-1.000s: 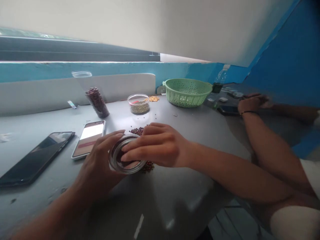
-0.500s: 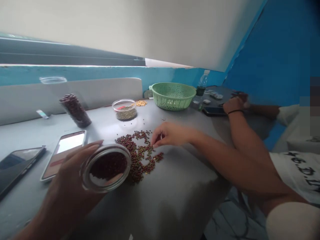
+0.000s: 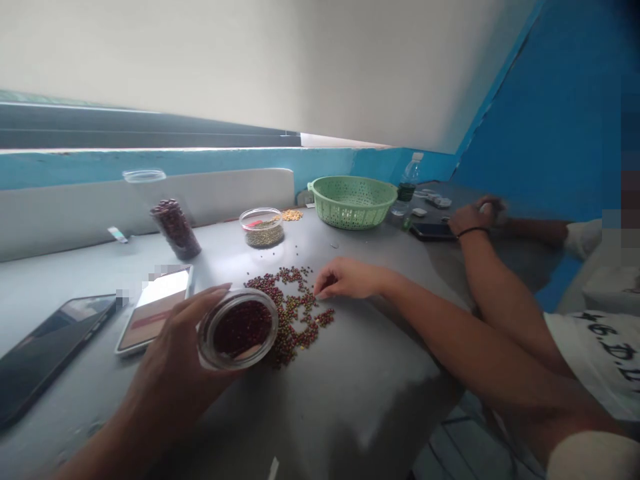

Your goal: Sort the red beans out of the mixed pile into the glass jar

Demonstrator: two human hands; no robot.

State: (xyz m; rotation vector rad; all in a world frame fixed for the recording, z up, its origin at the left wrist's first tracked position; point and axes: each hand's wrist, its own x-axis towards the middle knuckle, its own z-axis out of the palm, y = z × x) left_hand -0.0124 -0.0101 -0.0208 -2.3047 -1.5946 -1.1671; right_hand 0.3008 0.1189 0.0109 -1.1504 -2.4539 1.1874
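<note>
My left hand point(image 3: 175, 363) is wrapped round a clear round jar point(image 3: 204, 347), tilted so its open mouth faces me. Dark red beans point(image 3: 243, 327) lie inside it. Just right of the jar, a loose pile of mixed small red and green beans point(image 3: 290, 340) spreads over the grey table. At the pile's right edge, my right hand point(image 3: 345, 279) has thumb and forefinger pressed together low over the beans. Whatever sits between those fingertips, if anything, is too small to make out.
Two phones point(image 3: 55, 353) point(image 3: 150, 313) lie at left, near a tall clear jar of dark beans point(image 3: 175, 230). Behind the pile are a clear tub point(image 3: 263, 230), yellow kernels point(image 3: 292, 215), a green basket point(image 3: 355, 207) and a bottle point(image 3: 407, 187). Another person's hands point(image 3: 473, 220) are at right.
The view has shifted, so the table things appear farther right and slightly lower. My left hand still holds the jar, and my right hand stays pinched at the pile's edge.
</note>
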